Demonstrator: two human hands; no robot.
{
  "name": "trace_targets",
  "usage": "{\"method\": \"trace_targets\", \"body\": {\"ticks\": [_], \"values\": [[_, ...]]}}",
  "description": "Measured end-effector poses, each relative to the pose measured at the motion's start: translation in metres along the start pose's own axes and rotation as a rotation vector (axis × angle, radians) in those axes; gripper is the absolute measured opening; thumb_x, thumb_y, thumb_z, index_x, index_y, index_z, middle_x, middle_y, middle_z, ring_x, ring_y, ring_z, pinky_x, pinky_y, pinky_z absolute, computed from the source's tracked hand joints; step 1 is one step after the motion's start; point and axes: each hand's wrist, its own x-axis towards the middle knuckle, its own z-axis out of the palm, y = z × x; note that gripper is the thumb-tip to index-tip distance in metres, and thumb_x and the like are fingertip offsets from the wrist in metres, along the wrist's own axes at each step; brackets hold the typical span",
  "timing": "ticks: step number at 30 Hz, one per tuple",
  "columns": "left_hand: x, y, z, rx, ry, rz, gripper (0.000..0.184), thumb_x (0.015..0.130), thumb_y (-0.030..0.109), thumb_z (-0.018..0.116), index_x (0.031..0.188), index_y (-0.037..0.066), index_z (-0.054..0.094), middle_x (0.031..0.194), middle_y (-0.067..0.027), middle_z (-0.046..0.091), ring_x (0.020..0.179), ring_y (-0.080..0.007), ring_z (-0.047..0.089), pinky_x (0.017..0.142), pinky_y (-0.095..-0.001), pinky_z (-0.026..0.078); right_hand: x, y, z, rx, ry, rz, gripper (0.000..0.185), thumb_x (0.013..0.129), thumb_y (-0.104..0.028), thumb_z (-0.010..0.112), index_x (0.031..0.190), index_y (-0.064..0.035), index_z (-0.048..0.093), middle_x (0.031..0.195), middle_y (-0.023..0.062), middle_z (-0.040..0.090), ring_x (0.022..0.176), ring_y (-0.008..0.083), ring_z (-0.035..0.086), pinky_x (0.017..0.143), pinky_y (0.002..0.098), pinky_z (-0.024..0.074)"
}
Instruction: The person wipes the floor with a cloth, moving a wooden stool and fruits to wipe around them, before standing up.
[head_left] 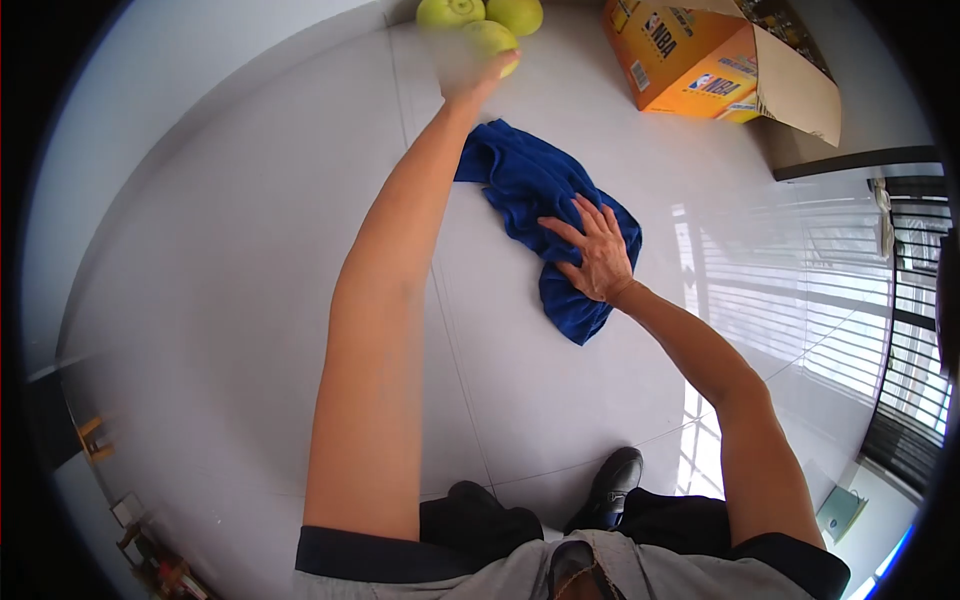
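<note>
My right hand (600,250) lies flat with fingers spread on a crumpled blue towel (530,180) on the floor. My left arm stretches far forward, and my left hand (472,78) is at the nearest of several round yellow-green fruits, which look like pomelos. Its thumb lies along the side of that fruit (492,38), while the other fingers are blurred and cannot be made out. Just behind sit another fruit (450,12) on the left and one more (515,14) on the right.
An orange NBA cardboard box (690,60) with a flap folded out stands at the upper right. Pale glossy floor tiles (230,250) reflect a barred window (915,300) on the right. My black shoe (612,485) is at the bottom. Walls border the floor at left and back.
</note>
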Motion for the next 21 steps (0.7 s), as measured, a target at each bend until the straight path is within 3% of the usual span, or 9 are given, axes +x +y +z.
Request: {"method": "trace_targets", "body": {"ticks": [3, 7, 9, 11, 12, 14, 17, 20, 21], "values": [[0.038, -0.012, 0.057, 0.182, 0.268, -0.291, 0.105, 0.044, 0.051, 0.075, 0.118, -0.005, 0.026, 0.109, -0.0229, 0.045, 0.099, -0.0307, 0.048, 0.087, -0.0343, 0.042, -0.002, 0.008, 0.004, 0.010, 0.019, 0.013, 0.056, 0.069, -0.030, 0.064, 0.120, -0.0309, 0.040, 0.127, 0.0118, 0.036, 0.124, 0.0272, 0.026, 0.103, 0.0448, 0.0182], [0.043, -0.026, 0.044, 0.126, 0.194, -0.269, 0.090, 0.051, 0.047, 0.074, 0.115, -0.002, 0.033, 0.108, -0.0212, 0.046, 0.094, -0.0319, 0.049, 0.081, -0.0389, 0.044, 0.000, 0.013, 0.007, 0.058, 0.039, -0.027, 0.055, 0.070, -0.032, 0.064, 0.120, -0.0312, 0.041, 0.127, 0.0112, 0.036, 0.124, 0.0268, 0.026, 0.103, 0.0450, 0.0182], [0.023, -0.029, 0.021, -0.835, -0.225, -0.325, 0.074, 0.064, 0.050, 0.063, 0.113, -0.001, 0.040, 0.105, -0.0201, 0.049, 0.090, -0.0332, 0.052, 0.074, -0.0388, 0.045, -0.001, 0.013, 0.007, 0.076, 0.043, -0.035, 0.056, 0.069, -0.032, 0.065, 0.119, -0.0305, 0.042, 0.126, 0.0116, 0.036, 0.124, 0.0266, 0.026, 0.103, 0.0453, 0.0183], [-0.024, -0.017, -0.002, -1.207, -0.384, -0.273, 0.067, 0.075, 0.055, 0.044, 0.114, 0.001, 0.041, 0.102, -0.0208, 0.052, 0.085, -0.0321, 0.054, 0.065, -0.0367, 0.046, -0.001, 0.014, 0.006, 0.068, 0.055, -0.034, 0.056, 0.068, -0.031, 0.066, 0.119, -0.0300, 0.042, 0.126, 0.0117, 0.036, 0.123, 0.0264, 0.027, 0.103, 0.0453, 0.0186], [-0.041, -0.013, -0.011, -1.198, -0.370, -0.272, 0.067, 0.075, 0.055, 0.044, 0.114, 0.001, 0.041, 0.102, -0.0208, 0.052, 0.085, -0.0321, 0.054, 0.065, -0.0367, 0.046, -0.001, 0.012, 0.007, 0.053, 0.051, -0.038, 0.057, 0.068, -0.030, 0.066, 0.119, -0.0296, 0.042, 0.126, 0.0117, 0.037, 0.123, 0.0263, 0.027, 0.102, 0.0453, 0.0189], [-0.070, -0.006, -0.023, -1.193, -0.485, -0.294, 0.074, 0.075, 0.063, 0.031, 0.119, 0.003, 0.039, 0.104, -0.0228, 0.051, 0.084, -0.0320, 0.055, 0.060, -0.0358, 0.047, -0.002, 0.009, 0.007, 0.055, 0.051, -0.049, 0.057, 0.068, -0.029, 0.066, 0.119, -0.0294, 0.042, 0.126, 0.0117, 0.037, 0.123, 0.0262, 0.027, 0.102, 0.0453, 0.0192], [-0.096, -0.001, -0.032, -1.277, -0.575, -0.402, 0.076, 0.075, 0.064, 0.030, 0.120, 0.003, 0.038, 0.107, -0.0243, 0.049, 0.085, -0.0333, 0.055, 0.058, -0.0375, 0.047, -0.002, 0.009, 0.003, 0.036, 0.063, -0.037, 0.056, 0.068, -0.028, 0.066, 0.119, -0.0289, 0.042, 0.126, 0.0118, 0.037, 0.123, 0.0258, 0.027, 0.102, 0.0450, 0.0195], [-0.136, 0.016, -0.050, -1.342, -0.740, -0.337, 0.079, 0.074, 0.066, 0.031, 0.120, 0.002, 0.038, 0.108, -0.0257, 0.048, 0.088, -0.0364, 0.054, 0.059, -0.0386, 0.048, -0.004, 0.009, 0.002, 0.055, 0.061, -0.037, 0.056, 0.068, -0.028, 0.066, 0.119, -0.0276, 0.043, 0.126, 0.0120, 0.036, 0.123, 0.0258, 0.027, 0.102, 0.0446, 0.0192], [-0.152, 0.026, -0.059, -1.352, -0.742, -0.331, 0.075, 0.073, 0.059, 0.044, 0.122, 0.002, 0.036, 0.110, -0.0198, 0.049, 0.093, -0.0311, 0.053, 0.069, -0.0373, 0.046, -0.002, 0.015, 0.012, 0.054, 0.090, -0.051, 0.055, 0.069, -0.029, 0.065, 0.119, -0.0268, 0.043, 0.126, 0.0122, 0.036, 0.123, 0.0258, 0.026, 0.102, 0.0446, 0.0189]]}}
